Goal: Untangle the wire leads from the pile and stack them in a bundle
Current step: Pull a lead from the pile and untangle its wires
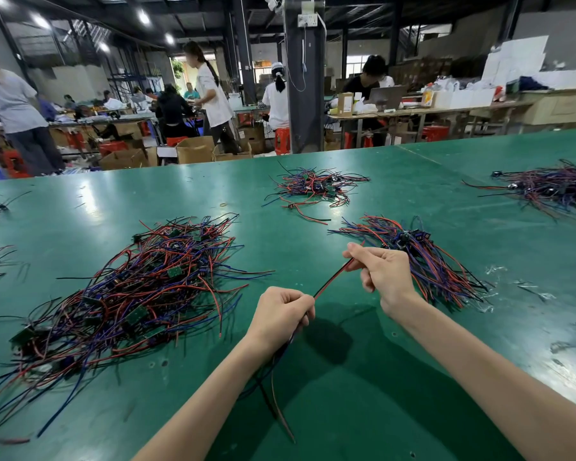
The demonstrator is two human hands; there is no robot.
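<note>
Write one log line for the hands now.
left hand: grips wire lead | right hand: pinches same lead | bundle: by right hand | pile: left

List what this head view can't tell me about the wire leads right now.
- Head view: how many wire leads the left hand grips; its curled fingers cover them.
- Head view: the far-right wire pile, cut off by the frame edge.
- Head view: the bundle lead count; the wires overlap and are too fine.
- Head view: the tangled pile lower layers, hidden under the top wires.

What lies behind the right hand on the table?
The bundle of wire leads, red, blue and black, lies behind the right hand; the hand covers its near left part.
</note>
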